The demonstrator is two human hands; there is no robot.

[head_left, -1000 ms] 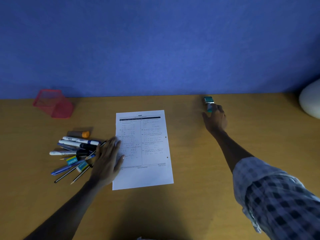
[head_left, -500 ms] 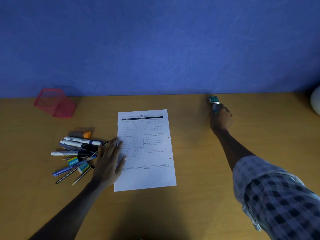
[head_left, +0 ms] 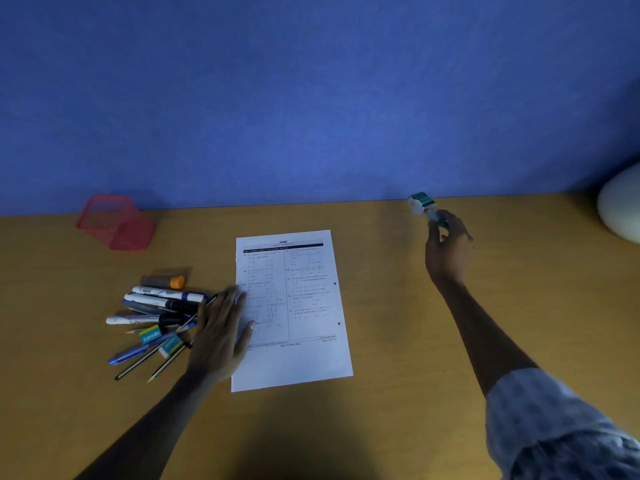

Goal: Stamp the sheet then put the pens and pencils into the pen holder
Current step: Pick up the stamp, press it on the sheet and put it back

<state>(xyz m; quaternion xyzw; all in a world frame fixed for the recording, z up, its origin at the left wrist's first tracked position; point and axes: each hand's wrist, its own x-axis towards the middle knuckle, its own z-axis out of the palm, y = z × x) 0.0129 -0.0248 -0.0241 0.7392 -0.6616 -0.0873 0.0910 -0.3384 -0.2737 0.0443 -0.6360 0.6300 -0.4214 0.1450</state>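
A printed white sheet (head_left: 294,306) lies in the middle of the wooden desk (head_left: 398,341). My left hand (head_left: 221,334) rests flat with spread fingers on the sheet's left edge. To its left lies a pile of pens and pencils (head_left: 156,317) with markers and two small erasers. A red mesh pen holder (head_left: 116,221) stands at the back left by the wall. At the back right, my right hand (head_left: 448,245) grips a green and white stamp (head_left: 422,204), lifted and tilted off the desk.
A blue wall (head_left: 311,98) rises along the desk's far edge. A pale rounded object (head_left: 621,206) sits at the far right edge. An orange-capped marker (head_left: 166,280) lies at the top of the pile.
My right hand has closed on the stamp and lifted it off the desk, tilting it. My left hand has stayed on the sheet.
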